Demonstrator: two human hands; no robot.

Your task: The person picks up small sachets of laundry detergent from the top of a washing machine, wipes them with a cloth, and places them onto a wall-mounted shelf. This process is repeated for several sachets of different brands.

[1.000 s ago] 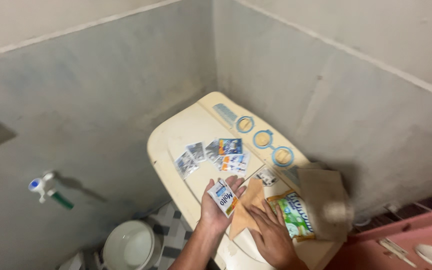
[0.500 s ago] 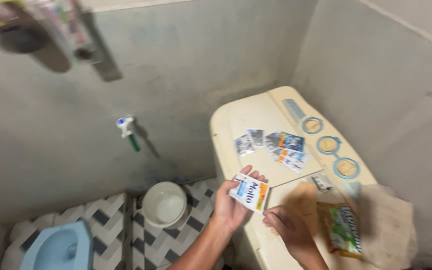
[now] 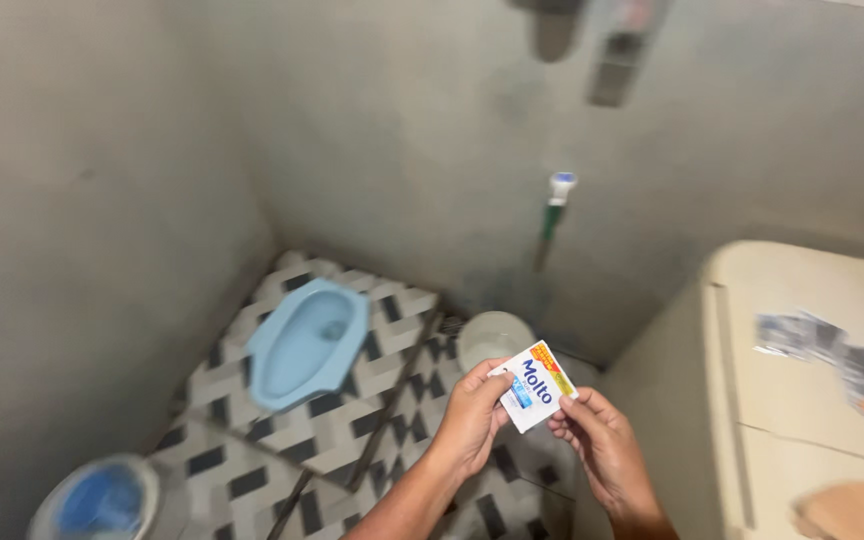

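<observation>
Right hand now on one sachet — both hands.

Both forearms are bare, with no sleeve reaching into view. The left hand and the right hand wear no gloves, rings, watch or bracelet. Short, unpainted fingernails show on the fingertips.
</observation>
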